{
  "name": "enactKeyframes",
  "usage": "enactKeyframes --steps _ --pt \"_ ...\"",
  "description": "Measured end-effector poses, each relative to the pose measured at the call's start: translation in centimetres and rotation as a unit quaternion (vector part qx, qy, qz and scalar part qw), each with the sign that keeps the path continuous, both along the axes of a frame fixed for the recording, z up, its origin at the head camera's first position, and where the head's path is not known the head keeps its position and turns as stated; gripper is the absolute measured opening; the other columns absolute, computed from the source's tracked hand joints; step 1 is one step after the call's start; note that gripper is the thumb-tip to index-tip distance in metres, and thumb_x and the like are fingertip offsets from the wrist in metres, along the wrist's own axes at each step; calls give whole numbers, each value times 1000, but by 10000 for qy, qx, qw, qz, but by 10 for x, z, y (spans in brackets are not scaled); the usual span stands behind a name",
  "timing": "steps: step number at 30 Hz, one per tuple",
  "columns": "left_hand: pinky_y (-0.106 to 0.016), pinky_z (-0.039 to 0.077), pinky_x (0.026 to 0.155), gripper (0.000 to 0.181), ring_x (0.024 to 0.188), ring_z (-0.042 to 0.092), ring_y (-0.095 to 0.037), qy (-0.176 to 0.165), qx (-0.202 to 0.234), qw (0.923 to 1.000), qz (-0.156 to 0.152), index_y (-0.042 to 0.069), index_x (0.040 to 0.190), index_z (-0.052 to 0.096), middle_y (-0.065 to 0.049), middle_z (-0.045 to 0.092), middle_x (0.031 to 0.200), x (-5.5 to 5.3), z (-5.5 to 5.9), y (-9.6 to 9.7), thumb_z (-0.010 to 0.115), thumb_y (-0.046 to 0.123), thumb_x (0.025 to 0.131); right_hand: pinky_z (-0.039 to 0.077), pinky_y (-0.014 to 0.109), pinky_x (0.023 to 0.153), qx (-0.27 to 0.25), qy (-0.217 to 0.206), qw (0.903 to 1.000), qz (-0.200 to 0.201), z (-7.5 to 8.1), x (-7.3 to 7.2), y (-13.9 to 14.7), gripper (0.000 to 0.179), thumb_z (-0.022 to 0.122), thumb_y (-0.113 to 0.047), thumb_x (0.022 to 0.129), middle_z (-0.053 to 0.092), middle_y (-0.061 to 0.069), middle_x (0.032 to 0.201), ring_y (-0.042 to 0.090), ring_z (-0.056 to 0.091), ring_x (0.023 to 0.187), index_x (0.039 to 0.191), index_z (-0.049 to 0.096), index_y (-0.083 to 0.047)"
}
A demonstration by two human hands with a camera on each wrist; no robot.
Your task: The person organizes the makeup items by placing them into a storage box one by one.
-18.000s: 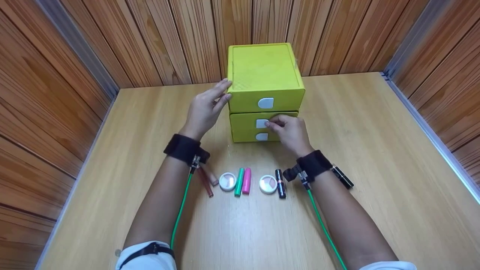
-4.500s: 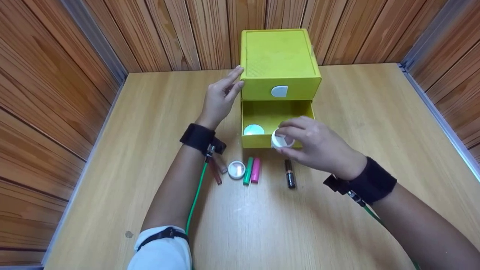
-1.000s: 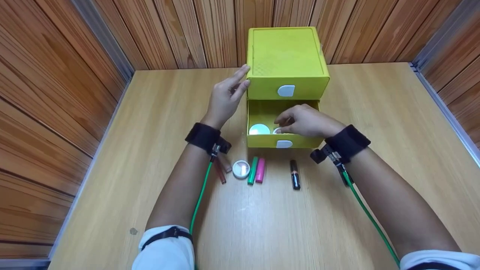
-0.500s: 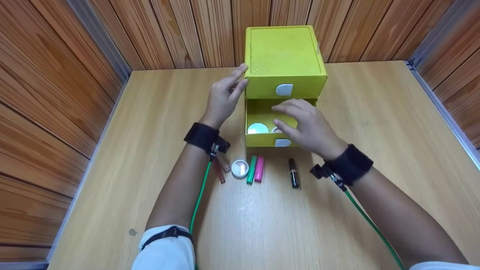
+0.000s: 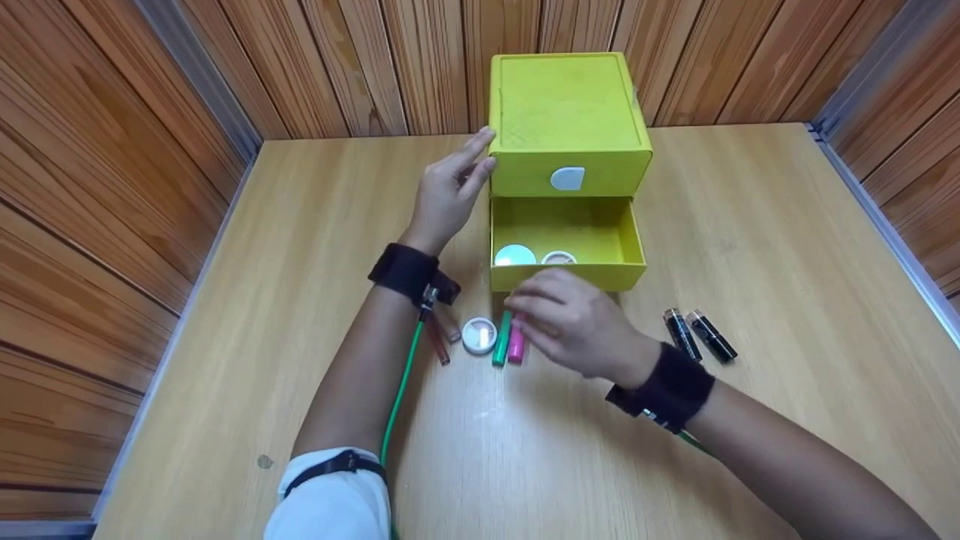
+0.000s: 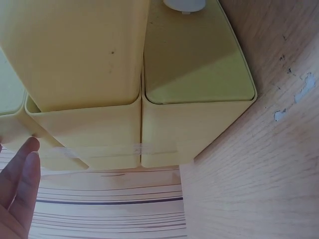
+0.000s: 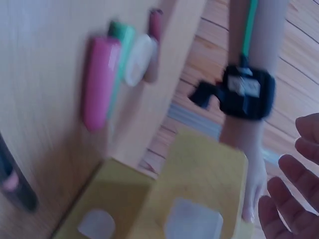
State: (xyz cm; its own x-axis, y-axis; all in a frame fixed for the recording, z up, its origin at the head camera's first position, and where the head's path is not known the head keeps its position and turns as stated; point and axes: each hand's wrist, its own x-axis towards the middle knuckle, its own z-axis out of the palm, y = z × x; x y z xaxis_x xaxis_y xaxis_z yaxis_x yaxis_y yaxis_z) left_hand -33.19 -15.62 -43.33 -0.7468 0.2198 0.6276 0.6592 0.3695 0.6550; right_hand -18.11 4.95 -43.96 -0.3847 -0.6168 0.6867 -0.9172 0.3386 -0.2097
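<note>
My left hand (image 5: 448, 191) rests its straight fingers against the left side of the yellow drawer box (image 5: 566, 97). The middle drawer (image 5: 626, 236) is pulled out. Inside it lie a pale round disc (image 5: 515, 255) and a white round compact (image 5: 559, 257). My right hand (image 5: 574, 322) is in front of the drawer, fingers loosely bent and holding nothing. Its fingertips overlap the tops of a pink tube (image 5: 516, 349) and a green tube (image 5: 500, 345) in the head view. In the right wrist view its fingers (image 7: 286, 194) are apart from the pink tube.
Left of the tubes lie another white compact (image 5: 479, 335) and two slim tubes, one dark red (image 5: 437, 341). Two black tubes (image 5: 712, 337) lie at the right. Another black tube (image 7: 12, 179) shows in the right wrist view, hidden by my hand in the head view.
The middle drawer came open and my right hand put the white compact in it. Letting go, it moved back toward the pink and green tubes. The left hand has stayed on the box.
</note>
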Motion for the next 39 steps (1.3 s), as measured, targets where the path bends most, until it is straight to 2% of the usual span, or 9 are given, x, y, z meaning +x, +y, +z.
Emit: enactKeyframes --steps 3,7,16,19,24,28,35,39 --pt "-21 53 83 41 100 67 -10 -19 -37 10000 -14 10 137 55 -3 51 140 1 0 0 57 27 100 54 32 86 414 -292 9987 -1 -12 3 -5 22 76 -10 84 68 8 103 22 63 95 104 72 -3" --pt "-21 53 84 41 100 67 -10 -39 -80 10000 14 10 137 55 -4 51 140 1 -1 0 56 26 100 52 31 89 975 -817 9918 -147 -27 3 -14 25 76 -18 86 67 7 105 21 62 98 106 72 -5" --pt "-21 52 86 40 98 67 -11 0 -88 9999 84 9 136 55 -6 51 140 -1 -1 -4 56 26 100 53 30 81 1503 -1393 9776 -480 -51 -9 -35 28 75 -27 87 64 2 102 16 60 92 108 71 -7" --pt "-21 52 86 40 99 67 -11 29 -104 9999 57 9 137 55 -6 51 140 -1 0 -4 56 26 100 53 30 78 1764 -1661 9681 -641 -54 -12 -39 34 76 -31 86 63 1 101 15 59 89 111 70 -8" --pt "-21 53 82 41 97 68 -9 46 -74 10000 32 9 137 56 -4 52 139 -1 0 -2 56 27 100 54 33 80 2089 -2006 9537 -813 -58 -15 -44 40 76 -37 84 63 2 104 17 62 91 113 69 -10" --pt "-22 54 78 40 95 68 -8 72 -69 9999 13 10 137 56 -4 52 139 -2 0 -1 56 27 100 54 34 80 2153 -2058 9511 -820 -59 -16 -47 39 76 -34 84 64 3 106 19 63 92 113 69 -10" --pt "-22 54 80 40 95 68 -8 129 -46 9999 16 9 136 56 -4 53 138 -2 0 0 57 26 100 52 37 85 2427 -2303 9387 -827 -58 -17 -53 44 80 -33 80 64 5 111 22 62 98 117 69 -12" --pt "-22 53 82 40 96 68 -9 144 -14 9999 -6 8 136 56 -5 53 138 -1 1 0 57 25 100 53 36 81 2413 -2228 9411 -801 -61 -19 -56 39 79 -29 81 64 4 106 21 63 93 116 70 -12"
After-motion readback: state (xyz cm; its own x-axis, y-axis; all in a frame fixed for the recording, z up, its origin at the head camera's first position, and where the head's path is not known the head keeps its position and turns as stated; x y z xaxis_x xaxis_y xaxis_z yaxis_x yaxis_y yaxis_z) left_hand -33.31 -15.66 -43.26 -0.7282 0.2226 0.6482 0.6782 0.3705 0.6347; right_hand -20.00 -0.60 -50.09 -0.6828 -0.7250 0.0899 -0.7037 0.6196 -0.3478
